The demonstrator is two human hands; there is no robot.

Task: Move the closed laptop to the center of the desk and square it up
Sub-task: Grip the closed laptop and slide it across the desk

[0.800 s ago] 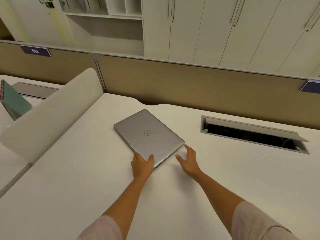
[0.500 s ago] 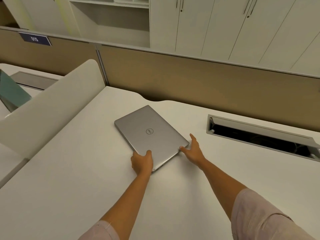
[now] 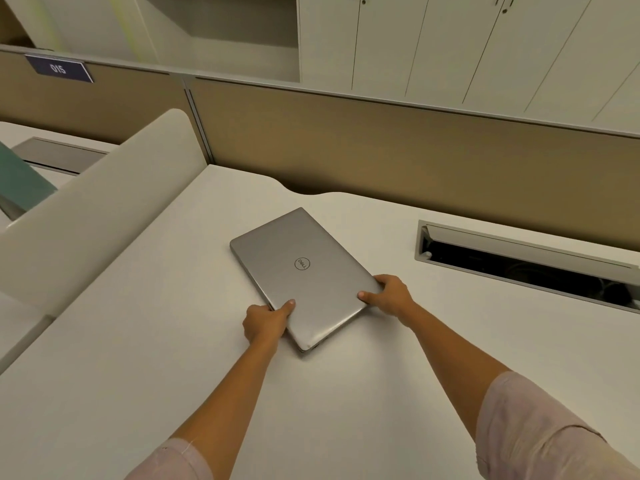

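A closed silver laptop (image 3: 301,271) with a round logo lies on the white desk (image 3: 173,358), turned at an angle to the desk's edges, left of the desk's middle. My left hand (image 3: 265,322) grips its near-left edge, thumb on the lid and fingers underneath. My right hand (image 3: 389,294) grips the near-right corner, thumb on the lid. The near corner of the laptop looks slightly raised off the desk.
An open cable tray slot (image 3: 526,263) is cut into the desk at the right. A tan partition (image 3: 415,157) runs along the back. A white rounded divider (image 3: 90,209) borders the left side, with a teal notebook (image 3: 20,181) beyond it.
My right hand has gone from open beside the laptop to gripping its near-right corner. My left hand has closed tighter on the near-left edge. The view has tilted down.
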